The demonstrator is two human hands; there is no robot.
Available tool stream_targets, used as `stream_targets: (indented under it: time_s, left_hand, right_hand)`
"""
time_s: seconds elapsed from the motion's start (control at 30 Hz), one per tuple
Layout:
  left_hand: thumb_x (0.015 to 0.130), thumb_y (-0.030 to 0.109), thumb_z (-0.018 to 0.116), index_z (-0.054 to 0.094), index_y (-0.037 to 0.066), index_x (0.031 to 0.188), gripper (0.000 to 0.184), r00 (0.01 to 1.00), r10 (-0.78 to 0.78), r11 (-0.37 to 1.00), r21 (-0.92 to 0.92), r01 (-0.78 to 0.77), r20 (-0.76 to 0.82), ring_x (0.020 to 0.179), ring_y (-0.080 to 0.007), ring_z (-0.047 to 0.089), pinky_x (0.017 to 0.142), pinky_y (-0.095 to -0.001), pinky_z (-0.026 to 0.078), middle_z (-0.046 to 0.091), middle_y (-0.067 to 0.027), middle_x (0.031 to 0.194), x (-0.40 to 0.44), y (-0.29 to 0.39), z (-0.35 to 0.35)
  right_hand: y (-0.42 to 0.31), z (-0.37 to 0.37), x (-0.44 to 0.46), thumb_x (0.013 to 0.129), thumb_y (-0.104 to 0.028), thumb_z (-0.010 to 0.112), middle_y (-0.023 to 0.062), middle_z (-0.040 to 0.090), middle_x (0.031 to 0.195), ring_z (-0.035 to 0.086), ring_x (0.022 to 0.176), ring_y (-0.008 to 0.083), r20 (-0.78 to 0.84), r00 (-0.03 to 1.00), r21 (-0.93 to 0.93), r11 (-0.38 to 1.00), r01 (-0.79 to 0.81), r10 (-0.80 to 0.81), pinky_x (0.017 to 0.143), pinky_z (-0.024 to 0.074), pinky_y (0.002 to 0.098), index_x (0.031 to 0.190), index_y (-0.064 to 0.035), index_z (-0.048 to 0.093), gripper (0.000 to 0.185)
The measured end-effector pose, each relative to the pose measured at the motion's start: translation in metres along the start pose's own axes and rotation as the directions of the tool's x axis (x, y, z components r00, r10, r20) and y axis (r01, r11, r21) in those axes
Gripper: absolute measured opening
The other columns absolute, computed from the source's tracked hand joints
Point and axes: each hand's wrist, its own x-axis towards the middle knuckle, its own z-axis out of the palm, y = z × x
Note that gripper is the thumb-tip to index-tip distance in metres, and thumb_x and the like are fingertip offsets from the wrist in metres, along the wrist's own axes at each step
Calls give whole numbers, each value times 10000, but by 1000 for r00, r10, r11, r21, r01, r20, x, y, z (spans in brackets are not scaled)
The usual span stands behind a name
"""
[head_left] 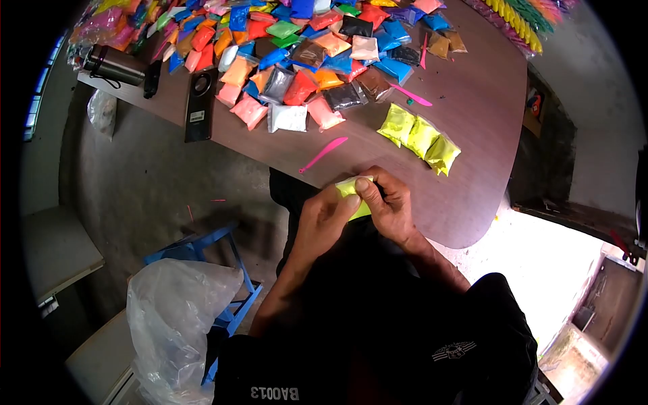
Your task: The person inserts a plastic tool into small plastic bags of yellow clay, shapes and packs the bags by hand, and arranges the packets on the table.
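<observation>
Close to my body, at the table's front edge, both hands grip one small yellow packet (347,187) in clear plastic. My left hand (325,219) pinches its left side, thumb on top. On the other side my right hand (387,206) is closed on the packet's upper right, with its thumb pressed near the top edge. Part of the packet is hidden behind the fingers. Beyond my right hand, several similar yellow packets (420,137) lie in a row on the table. A pink plastic tool (323,154) lies on the table beyond my left hand.
Several multicoloured packets (304,61) are heaped across the table (472,115). A second pink tool (412,95) lies near them. At the left are a dark flask (116,65) and a flat black device (199,108). A clear plastic bag (179,310) sits by a blue stool (233,239).
</observation>
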Motion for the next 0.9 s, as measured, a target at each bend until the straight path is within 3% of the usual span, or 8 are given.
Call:
stream_targets:
  time_s: [0.13, 0.23, 0.43, 0.5, 0.57, 0.63, 0.73, 0.9]
  left_hand:
    - [1083, 166, 654, 714, -33, 1224, 252, 998, -40, 999, -1, 40, 44, 856, -72, 605, 756, -268, 507, 695, 0, 966, 2, -1, 0]
    - [1073, 188, 671, 724, -34, 1188, 255, 997, 79, 985, 150, -80, 15, 791, -77, 602, 709, -276, 507, 693, -3, 878, 3, 3, 4]
    - [975, 198, 815, 691, -19, 956, 251, 995, 98, 948, 306, -93, 1, 644, -73, 543, 609, -294, 489, 637, -7, 719, 7, -9, -11]
    - [910, 146, 874, 662, -3, 903, 259, 967, 202, 934, 327, -143, -154, 631, -63, 520, 608, -299, 490, 613, -16, 711, 13, 1, -9]
    - [883, 82, 865, 714, 12, 976, 191, 849, 520, 644, 695, -319, -93, 676, -141, 610, 614, -288, 485, 699, -68, 822, 28, 0, -22]
    - [890, 109, 859, 728, 23, 1000, 192, 795, 600, 534, 783, -317, -87, 750, -244, 683, 667, -363, 539, 728, -113, 915, 42, -1, -30]
    - [882, 210, 858, 735, 84, 1005, 215, 758, 652, 322, 903, -284, 6, 865, -349, 706, 714, -447, 577, 719, -102, 985, 59, -2, -39]
    - [926, 205, 809, 732, 88, 1032, 176, 775, 628, 237, 929, -283, 76, 878, -354, 704, 715, -465, 573, 694, -90, 965, 68, -9, -47]
  right_hand:
    - [1, -8, -2, 1118, -199, 648, -10, 678, 934, 606, 880, 76, -13, 1000, 62, 998, -11, 12, 790, 514, 264, 1101, 1, 695, 206]
    - [1, -12, -5, 1115, -213, 656, -18, 668, 933, 598, 868, 72, 15, 994, 23, 994, -111, 110, 771, 495, 259, 1100, 2, 692, 218]
    - [-16, -16, -7, 1086, -156, 687, 19, 675, 922, 580, 813, 86, -173, 982, -25, 997, -76, 70, 743, 468, 255, 1065, 13, 731, 176]
    - [-27, -28, -7, 1023, -91, 751, 46, 684, 932, 599, 822, 101, -231, 969, -288, 957, 24, -93, 731, 476, 259, 1053, 22, 745, 117]
    - [-24, -41, -9, 919, -56, 842, 76, 697, 951, 650, 833, 149, -236, 961, -418, 908, 35, -146, 718, 519, 295, 1045, -5, 748, 165]
    - [-25, -46, -11, 847, -67, 895, 99, 698, 948, 684, 831, 216, -232, 920, -674, 734, 81, -314, 715, 562, 341, 1009, -47, 752, 217]
    - [-16, -54, -13, 766, -60, 914, 102, 694, 975, 691, 862, 291, -196, 879, -761, 633, 143, -434, 731, 585, 398, 968, -91, 738, 270]
    - [-7, -44, -15, 738, -109, 910, 73, 676, 1029, 674, 936, 295, -63, 879, -866, 464, 187, -472, 785, 564, 426, 974, -129, 732, 296]
